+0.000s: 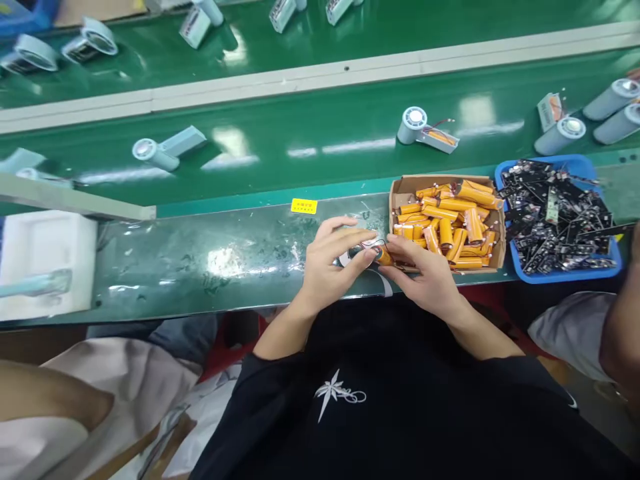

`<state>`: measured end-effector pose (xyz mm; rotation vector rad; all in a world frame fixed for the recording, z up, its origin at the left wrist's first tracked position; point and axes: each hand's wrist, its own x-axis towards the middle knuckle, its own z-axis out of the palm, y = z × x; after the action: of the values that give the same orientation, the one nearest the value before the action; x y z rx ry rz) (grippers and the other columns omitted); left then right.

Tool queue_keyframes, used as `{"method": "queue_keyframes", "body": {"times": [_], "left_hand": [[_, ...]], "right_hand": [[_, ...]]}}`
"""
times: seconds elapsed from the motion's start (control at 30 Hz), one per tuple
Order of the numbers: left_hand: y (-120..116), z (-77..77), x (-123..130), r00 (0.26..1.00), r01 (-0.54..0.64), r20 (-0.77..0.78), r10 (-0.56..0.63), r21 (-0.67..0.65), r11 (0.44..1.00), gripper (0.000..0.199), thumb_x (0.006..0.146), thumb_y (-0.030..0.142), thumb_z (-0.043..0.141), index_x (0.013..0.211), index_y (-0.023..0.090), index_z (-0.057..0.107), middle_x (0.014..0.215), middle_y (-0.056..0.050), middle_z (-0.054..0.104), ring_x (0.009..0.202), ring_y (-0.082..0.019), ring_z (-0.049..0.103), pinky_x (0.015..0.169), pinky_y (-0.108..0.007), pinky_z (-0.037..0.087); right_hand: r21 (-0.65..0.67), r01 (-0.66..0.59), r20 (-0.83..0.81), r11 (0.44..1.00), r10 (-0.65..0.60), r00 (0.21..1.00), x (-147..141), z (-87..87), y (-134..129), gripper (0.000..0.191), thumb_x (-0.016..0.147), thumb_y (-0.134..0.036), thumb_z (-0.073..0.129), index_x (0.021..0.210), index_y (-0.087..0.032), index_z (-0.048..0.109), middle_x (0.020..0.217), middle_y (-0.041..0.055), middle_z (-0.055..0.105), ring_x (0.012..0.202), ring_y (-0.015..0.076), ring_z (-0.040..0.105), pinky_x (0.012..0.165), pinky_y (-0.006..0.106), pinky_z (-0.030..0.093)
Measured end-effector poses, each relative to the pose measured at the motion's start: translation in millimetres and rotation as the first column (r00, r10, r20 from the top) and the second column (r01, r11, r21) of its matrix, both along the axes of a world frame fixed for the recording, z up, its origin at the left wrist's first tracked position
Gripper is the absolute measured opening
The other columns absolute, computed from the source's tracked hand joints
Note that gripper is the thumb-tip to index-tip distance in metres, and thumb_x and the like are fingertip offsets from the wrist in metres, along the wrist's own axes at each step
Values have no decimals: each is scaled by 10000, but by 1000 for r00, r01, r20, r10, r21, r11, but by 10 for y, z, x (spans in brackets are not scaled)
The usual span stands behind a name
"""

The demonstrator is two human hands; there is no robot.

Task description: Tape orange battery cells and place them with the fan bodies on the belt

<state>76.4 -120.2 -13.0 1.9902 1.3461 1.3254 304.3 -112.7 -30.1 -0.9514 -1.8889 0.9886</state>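
Note:
Over the near edge of the bench, my left hand (pixel 333 263) closes its fingers round a pale part with a dark middle, mostly hidden by the fingers. Close beside it, my right hand (pixel 420 270) pinches an orange battery (pixel 383 255) between thumb and fingers. Thin dark wires run between the battery and the pale part. A pale strap (pixel 387 287) hangs just below the hands. Right behind my right hand stands a cardboard box (pixel 397 189) heaped with orange wired batteries (pixel 455 217).
A blue basket (pixel 516 263) of black circuit boards stands right of the box. Behind the bench, a green conveyor (pixel 280 137) carries light-blue fan bodies (pixel 414 123). A white foam tray (pixel 83 260) lies far left. Co-workers sit on both sides; one arm (pixel 623 320) is close at right.

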Motion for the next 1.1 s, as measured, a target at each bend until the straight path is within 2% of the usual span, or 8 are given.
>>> {"method": "queue_keyframes", "body": {"times": [0.4, 0.5, 0.63, 0.73, 0.83, 0.9, 0.97, 1.1], "left_hand": [[78, -21, -97, 999, -15, 44, 15, -1, 1000, 216, 1066, 368, 776, 1244, 249, 805, 989, -29, 852, 1016, -186, 785, 962, -357, 647], [89, 25, -112, 998, -40, 58, 31, 172, 984, 109, 1066, 278, 768, 1170, 266, 798, 948, 1, 840, 945, -174, 771, 895, -353, 648], [39, 185, -82, 970, 230, -160, -184, 357, 905, 202, 1087, 180, 684, 1226, 298, 770, 1072, 8, 850, 1064, -181, 775, 928, -369, 653], [17, 281, -52, 877, 457, -310, -366, 308, 834, 229, 1117, 180, 594, 1240, 277, 761, 1112, -24, 849, 1106, -205, 778, 944, -389, 654], [239, 178, -213, 872, 483, -208, -443, 219, 848, 207, 1118, 313, 665, 1307, 289, 745, 1141, -30, 847, 1107, -190, 787, 977, -370, 653], [592, 21, -561, 932, 324, -205, -299, 99, 941, 333, 1096, 478, 706, 1350, 267, 738, 1234, -64, 832, 1180, -200, 771, 1063, -393, 629], [1037, -118, -1107, 934, -41, -355, 29, -28, 999, 456, 1094, 580, 672, 1335, 199, 742, 1338, -115, 796, 1275, -225, 720, 1163, -444, 567], [1692, -153, -2328, 668, -607, -607, 431, -108, 788, 524, 1123, 581, 609, 1321, 105, 697, 1462, -161, 717, 1379, -216, 559, 1318, -531, 368]], "right_hand": [[181, 67, 89, 981, -85, 992, -9, -87, -25, 475, 1087, -308, 755, 1549, -297, 646, 1304, 63, 814, 1157, 279, 821, 1062, 420, 711], [195, 46, 104, 980, -67, 992, -27, -75, -17, 481, 1086, -278, 741, 1554, -283, 632, 1311, 75, 812, 1170, 277, 817, 1066, 418, 700], [26, -167, 118, 986, 163, 980, -69, 30, 33, 432, 1064, -231, 675, 1496, -253, 659, 1161, 66, 834, 1014, 260, 835, 900, 359, 705], [-90, -306, 62, 948, 312, 948, -97, 132, 69, 140, 1030, -233, 670, 1122, -243, 775, 883, 18, 795, 748, 219, 791, 693, 287, 658], [-299, -328, -101, 896, 312, 945, -31, 163, 56, 162, 1031, -313, 758, 1181, -253, 776, 941, 26, 826, 794, 235, 823, 741, 304, 703], [-444, -313, -220, 840, 236, 946, 108, 119, 34, 367, 1003, -379, 843, 1339, -277, 737, 1031, 51, 847, 897, 274, 852, 800, 342, 741], [-519, -246, -279, 819, 110, 954, 314, 46, 19, 471, 953, -424, 915, 1363, -296, 723, 1061, 81, 851, 946, 319, 856, 811, 391, 762], [-555, -35, -197, 831, -91, 976, 756, -54, -4, 548, 901, -460, 957, 1375, -316, 723, 1076, 118, 846, 955, 404, 844, 836, 539, 775]]}}
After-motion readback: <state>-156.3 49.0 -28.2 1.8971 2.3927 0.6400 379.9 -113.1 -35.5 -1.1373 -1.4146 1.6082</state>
